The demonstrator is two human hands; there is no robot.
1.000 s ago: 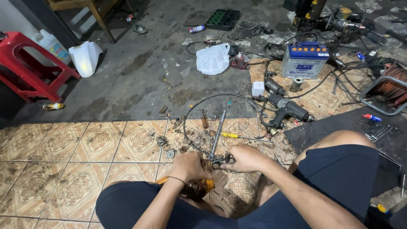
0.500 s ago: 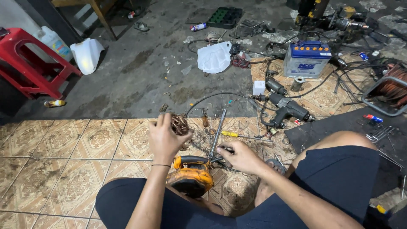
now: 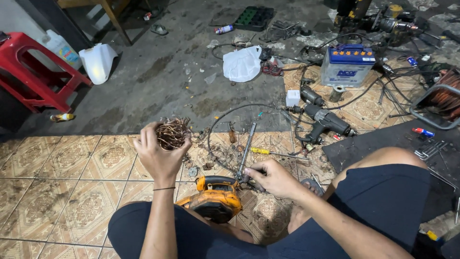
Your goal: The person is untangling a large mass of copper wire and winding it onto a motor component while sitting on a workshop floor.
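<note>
Copper tangle (image 3: 171, 133) already pulled out, gripped in raised left hand (image 3: 159, 156) above tiled floor (image 3: 57, 192). Right hand (image 3: 273, 178) closed on wrench (image 3: 247, 151) beside orange tool (image 3: 215, 197) between knees. Probably mid-strip: tool body not reassembled, bits scattered around.

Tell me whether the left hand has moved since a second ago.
Yes. The left hand has risen off the orange power tool, away from the body toward the grey floor, and now holds up a tangle of copper wire.
</note>
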